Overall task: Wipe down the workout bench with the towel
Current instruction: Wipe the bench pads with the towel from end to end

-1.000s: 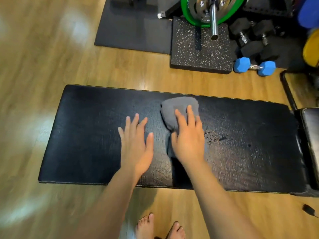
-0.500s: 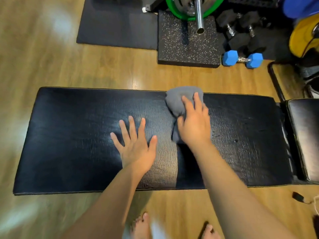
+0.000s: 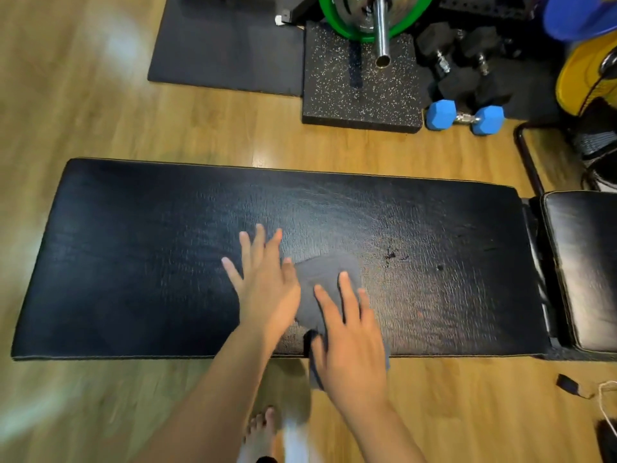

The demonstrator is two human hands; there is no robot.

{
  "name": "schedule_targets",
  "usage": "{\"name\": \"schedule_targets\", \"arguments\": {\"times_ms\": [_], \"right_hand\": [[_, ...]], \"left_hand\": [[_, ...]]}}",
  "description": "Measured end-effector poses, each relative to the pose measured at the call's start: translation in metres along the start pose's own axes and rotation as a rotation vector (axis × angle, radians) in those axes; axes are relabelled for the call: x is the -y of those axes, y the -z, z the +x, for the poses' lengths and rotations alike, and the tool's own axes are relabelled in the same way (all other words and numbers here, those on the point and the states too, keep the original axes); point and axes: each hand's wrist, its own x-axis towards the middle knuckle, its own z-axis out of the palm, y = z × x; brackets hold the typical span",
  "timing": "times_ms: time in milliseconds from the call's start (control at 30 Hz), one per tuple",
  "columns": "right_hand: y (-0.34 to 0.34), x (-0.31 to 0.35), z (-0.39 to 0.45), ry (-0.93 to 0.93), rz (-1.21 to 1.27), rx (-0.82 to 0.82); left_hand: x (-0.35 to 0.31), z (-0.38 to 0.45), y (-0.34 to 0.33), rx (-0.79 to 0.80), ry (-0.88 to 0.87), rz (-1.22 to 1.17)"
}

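Note:
The black padded workout bench (image 3: 133,262) lies lengthwise across the view, its surface cracked and worn. A grey towel (image 3: 325,274) lies on the pad near its front edge, and part of it hangs over that edge. My right hand (image 3: 350,342) presses flat on the towel, fingers spread and pointing away from me. My left hand (image 3: 267,289) rests flat on the bare pad just left of the towel, fingers apart and holding nothing.
A second black pad (image 3: 584,269) adjoins the bench on the right. Beyond the bench are a speckled rubber block (image 3: 360,95), a barbell with a green plate (image 3: 380,28), a blue dumbbell (image 3: 465,116), black dumbbells (image 3: 464,68) and a dark floor mat (image 3: 227,55). My bare feet (image 3: 260,436) stand on the wooden floor.
My right hand has dragged the towel from the far edge of the pad back toward the near edge. My left hand has stayed flat on the pad.

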Motion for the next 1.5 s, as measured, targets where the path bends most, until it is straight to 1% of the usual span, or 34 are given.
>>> {"name": "schedule_targets", "arguments": {"times_ms": [33, 67, 167, 233, 300, 367, 500, 567, 633, 667, 700, 767, 833, 900, 967, 1033, 1100, 1167, 1233, 1333, 1400, 1467, 1500], "right_hand": [[0.005, -0.008, 0.015, -0.017, 0.003, -0.018], [0.011, -0.016, 0.034, -0.047, 0.010, -0.043], [0.034, -0.049, 0.109, -0.160, 0.012, -0.147], [0.051, -0.069, 0.152, -0.234, 0.004, -0.145], [0.059, -0.077, 0.169, -0.263, -0.004, -0.113], [0.056, -0.070, 0.154, -0.232, -0.027, -0.131], [0.030, -0.045, 0.067, -0.173, 0.007, -0.161], [0.017, -0.032, 0.016, -0.150, 0.011, -0.122], [0.011, -0.028, -0.021, -0.110, -0.006, -0.067], [0.011, -0.033, -0.028, -0.082, -0.012, -0.045], [0.014, -0.041, -0.026, -0.056, -0.002, -0.027], [0.024, -0.061, 0.000, -0.062, 0.048, -0.036], [0.038, -0.084, 0.046, -0.121, 0.060, -0.103], [0.056, -0.112, 0.103, -0.186, 0.028, -0.163], [0.075, -0.138, 0.152, -0.256, 0.014, -0.156], [0.085, -0.150, 0.170, -0.280, 0.005, -0.117], [0.083, -0.146, 0.154, -0.233, -0.019, -0.139], [0.073, -0.136, 0.111, -0.171, -0.009, -0.147], [0.059, -0.126, 0.054, -0.125, 0.015, -0.115], [0.044, -0.118, -0.017, -0.098, 0.024, -0.023], [0.047, -0.127, -0.030, -0.054, 0.018, 0.036], [0.059, -0.148, -0.008, 0.037, 0.004, 0.046], [0.065, -0.162, 0.012, 0.052, -0.001, 0.028]], "left_hand": [[-0.005, -0.009, -0.008, 0.012, -0.007, -0.043], [-0.008, -0.017, -0.017, 0.027, 0.003, -0.031], [-0.005, -0.021, -0.037, 0.067, 0.029, 0.247], [-0.006, -0.018, -0.039, 0.109, 0.037, 0.331], [-0.008, -0.017, -0.038, 0.150, 0.044, 0.332], [-0.010, -0.016, -0.036, 0.175, 0.053, 0.344], [-0.015, -0.015, -0.036, 0.192, 0.087, 0.319], [-0.017, -0.015, -0.035, 0.119, 0.114, 0.252], [-0.026, -0.017, -0.036, -0.016, 0.139, 0.131], [-0.035, -0.021, -0.039, -0.059, 0.150, 0.048], [-0.047, -0.025, -0.045, -0.065, 0.158, -0.034], [-0.068, -0.038, -0.062, 0.014, 0.152, -0.118], [-0.077, -0.045, -0.083, 0.099, 0.144, -0.020], [-0.076, -0.042, -0.095, 0.127, 0.167, 0.174], [-0.075, -0.039, -0.099, 0.134, 0.167, 0.295], [-0.075, -0.041, -0.100, 0.131, 0.151, 0.321], [-0.076, -0.041, -0.102, 0.132, 0.149, 0.340], [-0.076, -0.039, -0.104, 0.130, 0.164, 0.360], [-0.078, -0.038, -0.105, 0.119, 0.175, 0.365], [-0.079, -0.038, -0.106, 0.109, 0.194, 0.378], [-0.081, -0.039, -0.105, 0.118, 0.203, 0.360], [-0.080, -0.038, -0.104, 0.118, 0.205, 0.355], [-0.079, -0.037, -0.104, 0.120, 0.209, 0.357]]}}
